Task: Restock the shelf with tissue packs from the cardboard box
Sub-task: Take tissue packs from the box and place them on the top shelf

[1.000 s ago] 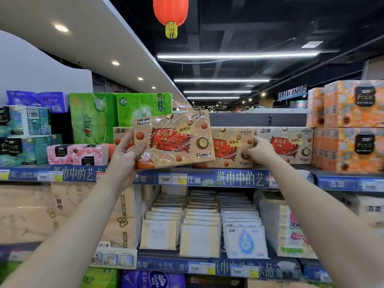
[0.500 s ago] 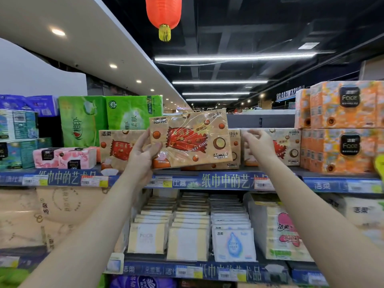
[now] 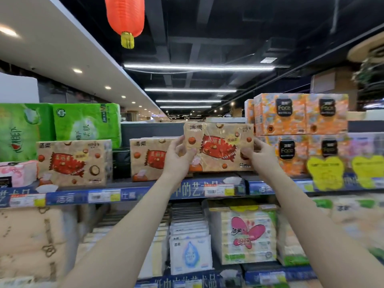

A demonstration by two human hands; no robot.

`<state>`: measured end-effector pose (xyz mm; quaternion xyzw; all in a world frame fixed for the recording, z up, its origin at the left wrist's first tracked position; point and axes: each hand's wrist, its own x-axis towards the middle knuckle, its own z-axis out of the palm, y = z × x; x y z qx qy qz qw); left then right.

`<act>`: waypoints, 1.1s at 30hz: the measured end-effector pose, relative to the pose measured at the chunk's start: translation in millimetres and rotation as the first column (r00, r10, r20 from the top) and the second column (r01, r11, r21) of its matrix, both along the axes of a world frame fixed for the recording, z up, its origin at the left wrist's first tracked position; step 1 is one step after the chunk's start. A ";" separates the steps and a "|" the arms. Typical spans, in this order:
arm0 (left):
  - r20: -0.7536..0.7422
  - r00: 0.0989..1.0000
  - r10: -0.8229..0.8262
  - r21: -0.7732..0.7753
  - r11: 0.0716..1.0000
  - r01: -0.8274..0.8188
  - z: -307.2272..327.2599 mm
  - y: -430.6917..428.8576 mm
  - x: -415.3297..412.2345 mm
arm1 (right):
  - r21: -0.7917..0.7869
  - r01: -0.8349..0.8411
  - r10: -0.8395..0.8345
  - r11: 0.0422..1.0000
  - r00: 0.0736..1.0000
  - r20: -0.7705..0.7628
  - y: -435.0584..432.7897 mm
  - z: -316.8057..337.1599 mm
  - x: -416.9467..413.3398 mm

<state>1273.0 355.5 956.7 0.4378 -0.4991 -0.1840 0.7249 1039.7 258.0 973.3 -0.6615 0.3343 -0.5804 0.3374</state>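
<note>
I hold a tan tissue pack [image 3: 220, 146] with a red candy print upright at the top shelf [image 3: 133, 194], between both hands. My left hand [image 3: 178, 156] grips its left end and my right hand [image 3: 259, 156] grips its right end. Its bottom edge sits at shelf level, just left of the orange Face packs [image 3: 299, 115]. Two matching tan packs stand on the same shelf, one [image 3: 151, 159] right beside my left hand and one [image 3: 74, 163] further left. The cardboard box is out of view.
Green tissue bundles [image 3: 83, 123] stand behind the tan packs at the left, and a pink pack [image 3: 18, 173] at the far left. Yellow tags [image 3: 326, 171] hang at the right. The lower shelf holds small white packs [image 3: 189, 252] and a butterfly-print bundle [image 3: 245, 235]. A red lantern [image 3: 125, 15] hangs overhead.
The tan pack has moved right along the top shelf and lower, to beside the orange packs. My right hand, which was touching a shelved pack, has taken hold of its right end.
</note>
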 end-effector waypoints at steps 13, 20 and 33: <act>0.379 0.846 0.374 0.153 0.877 -0.456 -16.9 -51.5 -30.8 | -0.205 0.431 -0.474 0.879 0.834 -0.281 -30.3 -29.8 -3.4; 0.483 0.798 0.360 0.191 0.846 -0.498 -17.1 -61.7 -22.8 | -0.215 0.449 -0.494 0.867 0.830 -0.260 -25.7 -39.8 1.6; 0.491 0.803 0.337 0.230 0.839 -0.493 -13.0 -65.7 -42.5 | -0.094 0.237 -0.254 0.967 0.907 -0.334 -29.4 -41.8 -1.1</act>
